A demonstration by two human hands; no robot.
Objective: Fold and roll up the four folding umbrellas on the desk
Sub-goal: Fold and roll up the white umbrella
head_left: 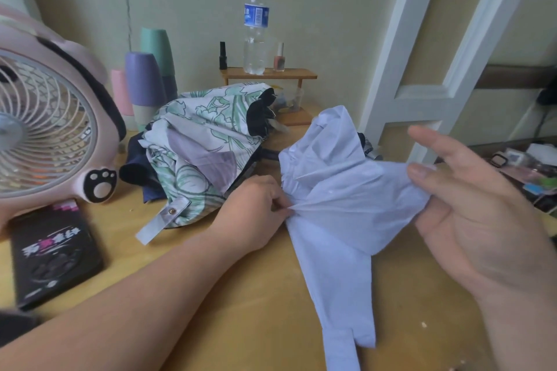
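Bluish and thin, the pale blue umbrella (337, 199) hung stretched between both hands above the wooden desk (241, 310), its strap end trailing toward the near edge. The left hand (253, 214), forearm reaching in low, was curled, its fingertips pinching a gathered fold. The right hand (470, 220) stood palm inward with its fingers spread, its thumb (422, 172) clamping the cloth's right edge. A floral umbrella (199, 141) lay crumpled just behind the left hand.

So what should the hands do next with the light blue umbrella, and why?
Probably lay the panel stretched between the hands flat against the next one. The left hand pinches the light blue umbrella at a crease, the right hand grips its other edge, and the cloth is loose, its strap hanging unfastened.
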